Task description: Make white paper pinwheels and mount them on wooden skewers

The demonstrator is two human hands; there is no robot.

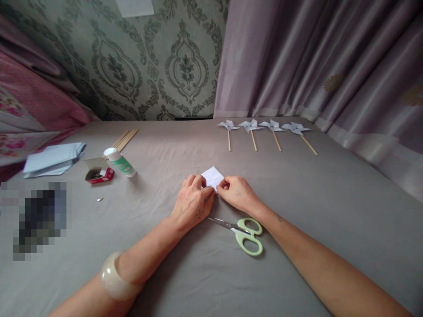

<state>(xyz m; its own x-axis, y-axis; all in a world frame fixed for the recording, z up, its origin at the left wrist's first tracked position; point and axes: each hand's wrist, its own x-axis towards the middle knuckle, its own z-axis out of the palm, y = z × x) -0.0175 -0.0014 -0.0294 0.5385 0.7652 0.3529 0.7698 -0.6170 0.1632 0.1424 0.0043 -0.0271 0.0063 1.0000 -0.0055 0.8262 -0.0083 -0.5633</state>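
Observation:
A small white sheet of paper (213,177) lies turned cornerwise on the grey cloth, between my two hands. My left hand (193,198) grips its near left side with bent fingers, the fingertips close to the near corner. On the other side, my right hand (238,192) pinches the paper's right edge between thumb and fingers. The near corner is partly hidden by my fingers. Just in front of my hands rest scissors (246,235) with light green handles, blades slightly apart or closed, I cannot tell, pointing left.
Several white paper pinwheels (272,126) on sticks line the back right. To the left are a glue bottle (123,164), a red box (99,175) of small dark items, wooden sticks (127,140), a paper stack (54,157) and a small shiny piece (100,199). Curtains border the right.

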